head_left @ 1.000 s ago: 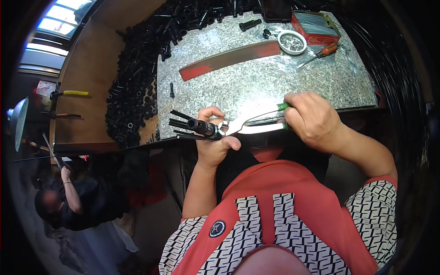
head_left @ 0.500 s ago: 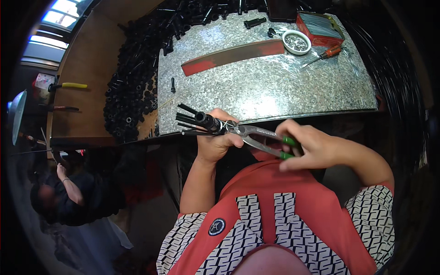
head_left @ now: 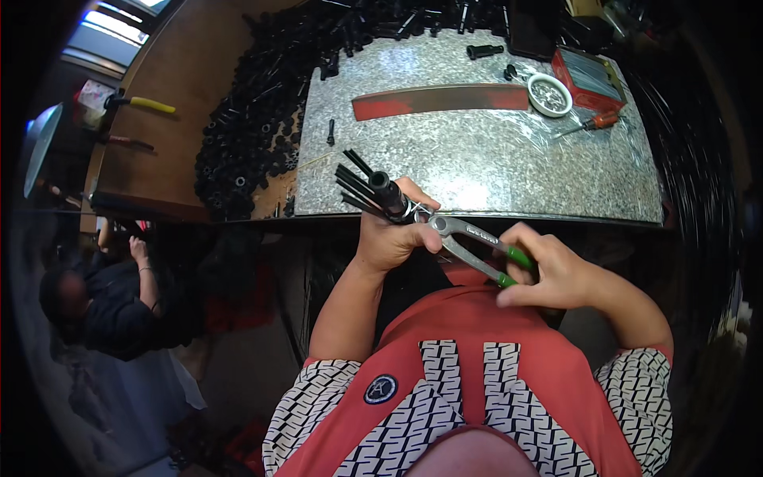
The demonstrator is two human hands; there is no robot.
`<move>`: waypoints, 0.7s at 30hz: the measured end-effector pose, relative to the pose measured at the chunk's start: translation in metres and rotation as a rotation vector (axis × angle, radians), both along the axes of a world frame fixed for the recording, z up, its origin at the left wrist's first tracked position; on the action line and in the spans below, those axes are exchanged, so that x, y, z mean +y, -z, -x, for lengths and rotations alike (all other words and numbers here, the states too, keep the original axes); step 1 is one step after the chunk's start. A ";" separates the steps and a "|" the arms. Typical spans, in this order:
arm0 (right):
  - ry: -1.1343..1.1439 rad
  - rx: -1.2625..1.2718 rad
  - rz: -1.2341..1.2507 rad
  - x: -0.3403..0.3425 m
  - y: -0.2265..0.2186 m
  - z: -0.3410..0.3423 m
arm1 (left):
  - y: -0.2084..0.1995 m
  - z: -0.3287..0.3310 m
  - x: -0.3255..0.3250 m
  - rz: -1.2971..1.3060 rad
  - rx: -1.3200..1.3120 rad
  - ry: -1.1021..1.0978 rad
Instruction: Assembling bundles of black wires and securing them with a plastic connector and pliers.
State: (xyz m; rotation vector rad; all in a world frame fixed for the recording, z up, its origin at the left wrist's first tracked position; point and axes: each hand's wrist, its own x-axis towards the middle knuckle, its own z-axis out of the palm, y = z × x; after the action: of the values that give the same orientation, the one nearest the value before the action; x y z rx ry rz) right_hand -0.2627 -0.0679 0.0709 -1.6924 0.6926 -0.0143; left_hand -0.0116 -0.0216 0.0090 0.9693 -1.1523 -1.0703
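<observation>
My left hand [head_left: 387, 245] is closed around a black tubular part [head_left: 383, 189]. Several thin black rods [head_left: 354, 180] fan out beside the tube toward the upper left, and a bit of shiny wire [head_left: 419, 210] shows at its lower end. Fingers of my right hand [head_left: 552, 274] wrap the green grips of metal nippers [head_left: 477, 232], whose handles stand apart. The nippers' head meets the wire end of the bundle next to my left thumb. My left fingers partly hide the jaws, so their bite is unclear.
A speckled bench top [head_left: 445, 155] carries a red-brown bar [head_left: 441, 99], a white bowl of small metal pieces [head_left: 549, 95], an orange-handled screwdriver [head_left: 592, 122] and a red box [head_left: 584, 79]. Black parts [head_left: 238, 155] heap at left by a wooden panel [head_left: 171, 71]. Another person [head_left: 119, 306] sits lower left.
The bench has shifted rightward in the view. The rod bundle has swung from pointing left to pointing up-left, and the nippers have turned with it. Both hands keep their holds.
</observation>
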 end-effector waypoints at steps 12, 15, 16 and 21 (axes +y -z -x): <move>0.043 -0.094 -0.874 -0.007 0.031 0.018 | 0.003 -0.005 -0.001 -0.033 0.050 0.162; -0.188 0.008 0.081 -0.014 0.016 0.004 | 0.001 -0.006 -0.001 0.052 -0.037 0.030; -0.074 0.013 0.313 -0.007 0.013 0.002 | 0.000 -0.006 -0.002 0.048 -0.018 -0.012; 0.045 -0.125 0.813 -0.011 0.020 0.004 | 0.000 -0.006 -0.003 -0.014 0.188 0.070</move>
State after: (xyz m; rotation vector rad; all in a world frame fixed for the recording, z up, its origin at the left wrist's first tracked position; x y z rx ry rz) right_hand -0.2663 -0.0786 0.0508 -2.4195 0.6719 -0.4867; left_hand -0.0052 -0.0251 0.0092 0.8245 -1.0316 -1.2009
